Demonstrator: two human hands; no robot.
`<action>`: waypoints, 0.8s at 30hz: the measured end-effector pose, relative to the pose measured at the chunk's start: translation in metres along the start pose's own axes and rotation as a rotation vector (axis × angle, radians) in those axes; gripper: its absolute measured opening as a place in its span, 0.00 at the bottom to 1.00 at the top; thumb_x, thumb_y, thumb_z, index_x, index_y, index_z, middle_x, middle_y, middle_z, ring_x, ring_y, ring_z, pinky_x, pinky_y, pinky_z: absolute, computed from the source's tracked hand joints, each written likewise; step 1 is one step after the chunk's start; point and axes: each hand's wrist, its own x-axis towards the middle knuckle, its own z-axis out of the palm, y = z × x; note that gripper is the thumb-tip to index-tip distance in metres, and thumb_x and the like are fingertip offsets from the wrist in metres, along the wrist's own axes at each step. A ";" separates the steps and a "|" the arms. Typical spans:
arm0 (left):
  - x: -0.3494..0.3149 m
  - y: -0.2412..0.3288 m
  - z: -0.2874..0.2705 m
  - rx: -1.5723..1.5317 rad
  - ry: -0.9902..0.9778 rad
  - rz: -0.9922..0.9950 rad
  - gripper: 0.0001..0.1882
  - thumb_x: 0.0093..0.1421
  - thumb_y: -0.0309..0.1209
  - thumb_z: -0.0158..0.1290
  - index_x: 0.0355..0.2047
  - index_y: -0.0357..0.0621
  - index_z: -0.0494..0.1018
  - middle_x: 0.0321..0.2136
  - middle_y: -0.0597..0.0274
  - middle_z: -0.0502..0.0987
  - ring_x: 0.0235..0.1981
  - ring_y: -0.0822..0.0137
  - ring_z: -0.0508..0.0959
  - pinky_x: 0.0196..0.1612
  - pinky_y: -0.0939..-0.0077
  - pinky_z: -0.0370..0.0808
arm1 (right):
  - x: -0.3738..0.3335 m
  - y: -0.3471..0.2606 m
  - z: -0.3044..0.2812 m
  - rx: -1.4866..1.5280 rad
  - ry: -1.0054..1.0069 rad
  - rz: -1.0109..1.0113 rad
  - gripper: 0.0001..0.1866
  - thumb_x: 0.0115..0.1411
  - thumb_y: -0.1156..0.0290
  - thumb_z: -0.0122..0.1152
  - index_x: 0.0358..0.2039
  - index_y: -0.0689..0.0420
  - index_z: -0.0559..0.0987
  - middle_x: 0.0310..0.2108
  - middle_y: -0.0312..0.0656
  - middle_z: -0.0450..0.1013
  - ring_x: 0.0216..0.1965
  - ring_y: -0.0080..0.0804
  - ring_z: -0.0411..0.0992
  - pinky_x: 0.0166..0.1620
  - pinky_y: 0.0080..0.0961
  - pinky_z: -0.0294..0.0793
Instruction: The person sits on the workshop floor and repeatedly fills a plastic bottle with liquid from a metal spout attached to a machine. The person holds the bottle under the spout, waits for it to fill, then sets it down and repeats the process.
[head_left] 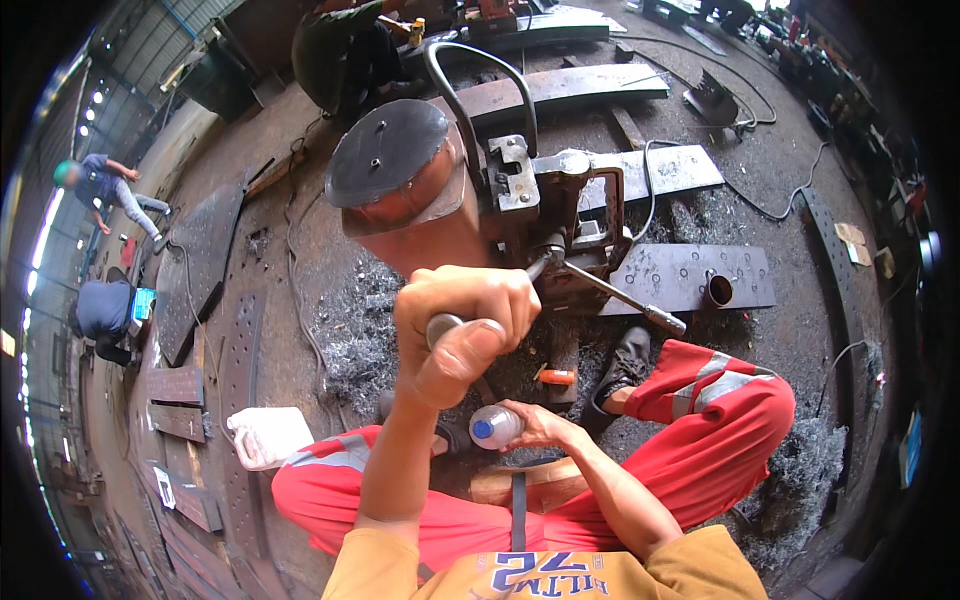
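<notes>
In front of me stands a red magnetic drill (430, 235) with a dark round top and a curved carrying handle (530, 90). My left hand (465, 325) is closed around one of its feed levers, whose rounded grip end (442, 327) sticks out by the thumb. Another feed lever (620, 297) points right from the hub. Low between my legs, my right hand (540, 425) holds a clear plastic bottle (497, 428) with a blue cap. The drill's lower end and tip are hidden behind my left hand and the machine body.
A steel plate with holes (690, 280) lies at the drill's right, a short pipe piece (718, 291) on it. Metal shavings (365, 350) litter the floor. An orange object (556, 377) lies by my shoe. A white jug (270, 437) stands left. Cables and other people are further off.
</notes>
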 end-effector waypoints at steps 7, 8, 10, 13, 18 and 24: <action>-0.003 -0.011 -0.006 -0.010 -0.007 0.099 0.21 0.61 0.37 0.55 0.15 0.40 0.64 0.14 0.64 0.65 0.16 0.67 0.65 0.25 0.70 0.65 | -0.002 0.008 -0.002 -0.009 0.005 -0.026 0.48 0.45 0.51 0.83 0.63 0.57 0.70 0.55 0.52 0.76 0.57 0.50 0.75 0.58 0.42 0.76; -0.004 -0.007 -0.006 -0.005 0.004 0.070 0.21 0.61 0.37 0.56 0.15 0.40 0.64 0.14 0.64 0.65 0.16 0.67 0.65 0.25 0.70 0.66 | -0.002 0.009 -0.001 -0.015 0.003 -0.032 0.48 0.45 0.51 0.83 0.63 0.57 0.70 0.55 0.52 0.76 0.57 0.50 0.75 0.58 0.42 0.75; -0.004 0.001 -0.001 -0.016 0.014 -0.013 0.21 0.60 0.36 0.56 0.15 0.39 0.65 0.14 0.63 0.66 0.17 0.67 0.65 0.26 0.71 0.66 | -0.003 0.014 -0.001 -0.029 0.001 -0.042 0.48 0.45 0.51 0.83 0.63 0.57 0.70 0.55 0.52 0.76 0.57 0.48 0.75 0.59 0.41 0.75; -0.008 -0.011 -0.005 -0.037 -0.005 0.063 0.21 0.59 0.36 0.57 0.15 0.38 0.65 0.14 0.62 0.65 0.17 0.67 0.65 0.25 0.71 0.65 | -0.006 0.019 0.002 0.020 0.037 0.031 0.48 0.45 0.52 0.84 0.62 0.56 0.71 0.54 0.51 0.77 0.56 0.45 0.76 0.58 0.40 0.76; 0.005 -0.001 -0.008 -0.017 -0.045 0.017 0.21 0.59 0.36 0.56 0.15 0.38 0.64 0.14 0.62 0.65 0.17 0.68 0.64 0.24 0.71 0.63 | -0.005 0.040 -0.006 0.191 0.158 0.071 0.48 0.46 0.60 0.84 0.65 0.56 0.69 0.50 0.44 0.79 0.52 0.34 0.77 0.57 0.35 0.76; 0.001 -0.002 -0.011 -0.054 -0.050 0.059 0.21 0.59 0.36 0.56 0.16 0.37 0.64 0.15 0.64 0.65 0.18 0.70 0.63 0.24 0.74 0.61 | 0.003 0.049 0.002 0.135 0.155 0.145 0.50 0.45 0.58 0.83 0.66 0.55 0.67 0.51 0.47 0.78 0.54 0.40 0.77 0.60 0.37 0.74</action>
